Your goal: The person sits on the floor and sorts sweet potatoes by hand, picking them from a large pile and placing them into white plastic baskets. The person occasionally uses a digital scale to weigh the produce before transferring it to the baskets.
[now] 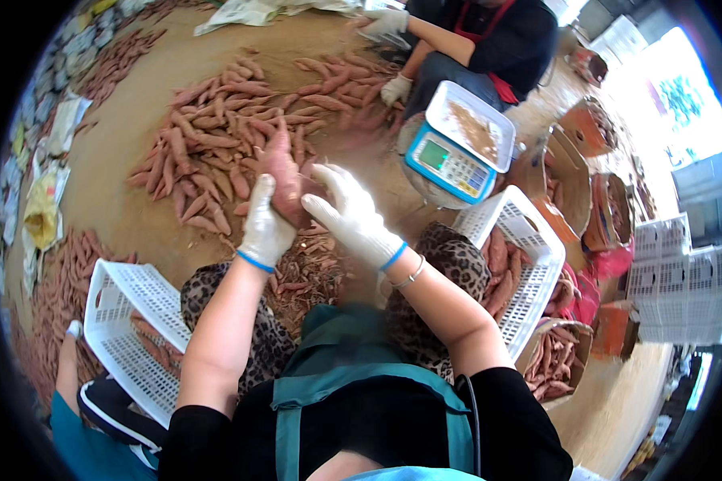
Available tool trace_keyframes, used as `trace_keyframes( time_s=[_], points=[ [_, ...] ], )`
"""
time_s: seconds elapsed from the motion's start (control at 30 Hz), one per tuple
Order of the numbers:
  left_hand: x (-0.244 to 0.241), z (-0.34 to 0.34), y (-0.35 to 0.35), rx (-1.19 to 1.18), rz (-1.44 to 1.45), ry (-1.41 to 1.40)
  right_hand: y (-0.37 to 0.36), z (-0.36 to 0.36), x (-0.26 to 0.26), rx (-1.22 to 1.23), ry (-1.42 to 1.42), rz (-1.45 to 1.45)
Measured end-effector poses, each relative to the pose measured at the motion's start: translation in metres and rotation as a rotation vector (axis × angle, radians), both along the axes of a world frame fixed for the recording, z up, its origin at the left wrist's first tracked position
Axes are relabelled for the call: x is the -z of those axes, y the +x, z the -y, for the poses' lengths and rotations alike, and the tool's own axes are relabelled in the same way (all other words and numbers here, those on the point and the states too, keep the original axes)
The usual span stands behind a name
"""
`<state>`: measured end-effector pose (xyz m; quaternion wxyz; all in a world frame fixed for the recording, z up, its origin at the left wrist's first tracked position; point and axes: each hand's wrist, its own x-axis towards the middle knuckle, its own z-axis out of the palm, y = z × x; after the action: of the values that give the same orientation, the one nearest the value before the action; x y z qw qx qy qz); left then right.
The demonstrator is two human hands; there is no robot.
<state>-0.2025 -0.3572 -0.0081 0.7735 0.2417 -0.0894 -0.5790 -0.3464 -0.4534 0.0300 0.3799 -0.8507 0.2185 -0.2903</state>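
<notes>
My left hand (268,225), in a white glove with a blue cuff, holds a large reddish sweet potato (284,174) upright by its lower part. My right hand (352,216), gloved alike, is at the root's right side with its thumb and fingers apart; whether it touches the root cannot be told. Beyond both hands lies a heap of sweet potatoes (210,138) on the floor. Broken bits and trimmings (304,270) lie below the hands, between my knees.
White plastic crates with sweet potatoes stand left (138,300) and right (532,264). A blue digital scale (451,162) with a white tray (505,135) is front right. Cartons (556,361) and stacked crates (677,276) stand farther right. A co-worker (487,54) sits beyond the scale, another (96,415) lower left.
</notes>
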Motion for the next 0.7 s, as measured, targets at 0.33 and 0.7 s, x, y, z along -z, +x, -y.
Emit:
trace_keyframes(
  time_s=[0.33,0.7],
  points=[
    [0.008,-0.001,-0.018,0.056,0.227,0.167,-0.014,0.020,-0.019,0.091,0.612,-0.040],
    [0.015,0.002,-0.013,0.025,0.278,0.267,-0.149,0.271,-0.037,0.448,-0.448,-0.662]
  ],
)
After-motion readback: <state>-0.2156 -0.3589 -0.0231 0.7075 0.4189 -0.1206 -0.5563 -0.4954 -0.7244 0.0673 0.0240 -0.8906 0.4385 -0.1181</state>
